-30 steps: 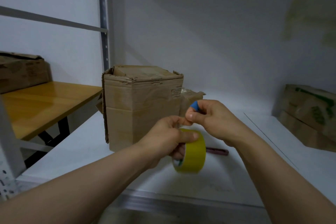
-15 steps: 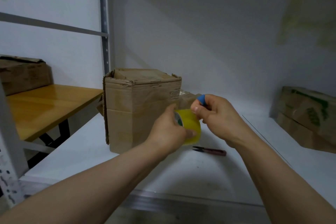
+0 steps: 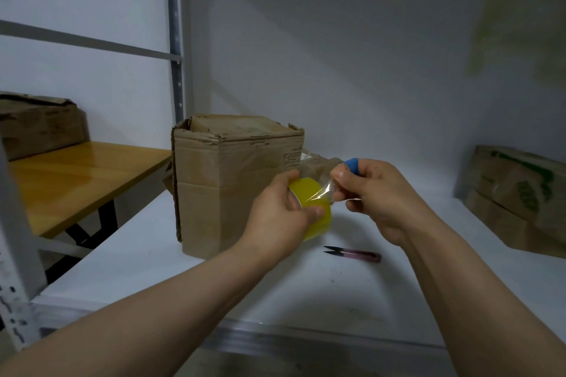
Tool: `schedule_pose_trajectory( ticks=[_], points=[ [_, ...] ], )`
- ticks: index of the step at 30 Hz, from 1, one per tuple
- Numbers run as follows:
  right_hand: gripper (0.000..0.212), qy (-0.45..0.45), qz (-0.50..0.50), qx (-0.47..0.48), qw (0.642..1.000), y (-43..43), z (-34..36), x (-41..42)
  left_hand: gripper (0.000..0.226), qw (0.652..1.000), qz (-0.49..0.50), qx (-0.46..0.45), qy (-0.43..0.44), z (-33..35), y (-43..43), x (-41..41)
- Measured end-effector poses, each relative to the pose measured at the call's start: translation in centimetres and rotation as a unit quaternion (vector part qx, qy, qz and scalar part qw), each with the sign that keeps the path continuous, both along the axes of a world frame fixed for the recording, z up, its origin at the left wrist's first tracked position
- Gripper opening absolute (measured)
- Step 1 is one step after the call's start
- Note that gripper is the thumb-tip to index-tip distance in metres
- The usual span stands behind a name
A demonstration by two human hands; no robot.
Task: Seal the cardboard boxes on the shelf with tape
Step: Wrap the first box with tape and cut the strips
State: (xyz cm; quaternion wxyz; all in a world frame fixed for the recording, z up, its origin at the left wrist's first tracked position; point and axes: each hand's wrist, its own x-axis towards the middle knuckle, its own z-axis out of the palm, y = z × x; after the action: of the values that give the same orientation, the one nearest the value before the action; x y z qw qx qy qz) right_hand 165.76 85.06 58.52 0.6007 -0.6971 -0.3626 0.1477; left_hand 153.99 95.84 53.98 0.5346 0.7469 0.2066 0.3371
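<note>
On the white shelf [image 3: 147, 272], right behind the hands, stands a tall brown cardboard box [image 3: 232, 180] with a bent, torn top. A smaller crumpled bit of cardboard [image 3: 315, 162] pokes out behind it, partly hidden by the hands. Little snips [image 3: 352, 253] with a pink handle lie flat on the shelf, near the right wrist and apart from the tall box. Far to the right sits more cardboard with green print [image 3: 517, 196]. It looks like two boxes stacked, but I cannot be sure. Off to the left, past a grey metal post [image 3: 174, 40], one more box [image 3: 39, 125] rests on a wooden table [image 3: 76, 174].

The left hand [image 3: 281, 217] grips the yellow tape roll [image 3: 318, 220], fingers curled round it, up off the shelf in front of the tall box. The right hand [image 3: 379, 193] pinches the loose end of a clear tape strip [image 3: 321, 190] between thumb and fingers — the strip runs back to the roll. A blue cap [image 3: 352, 164] covers one right fingertip.

I count one roll, one pair of snips, two hands and one tall box in the middle.
</note>
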Motion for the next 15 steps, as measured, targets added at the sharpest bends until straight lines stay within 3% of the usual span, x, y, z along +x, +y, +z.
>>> schedule_pose_trajectory(
  ticks=[8, 15],
  points=[
    [0.012, 0.062, -0.029, -0.023, 0.997, 0.8, -0.8, -0.1, 0.064, 0.997, 0.013, 0.047, -0.055, -0.9, 0.0, 0.3],
    [0.017, 0.106, -0.023, -0.031, 0.994, 0.8, -1.0, 0.0, 0.056, 0.993, -0.006, 0.081, -0.089, -1.3, 0.6, -0.1]
  ],
)
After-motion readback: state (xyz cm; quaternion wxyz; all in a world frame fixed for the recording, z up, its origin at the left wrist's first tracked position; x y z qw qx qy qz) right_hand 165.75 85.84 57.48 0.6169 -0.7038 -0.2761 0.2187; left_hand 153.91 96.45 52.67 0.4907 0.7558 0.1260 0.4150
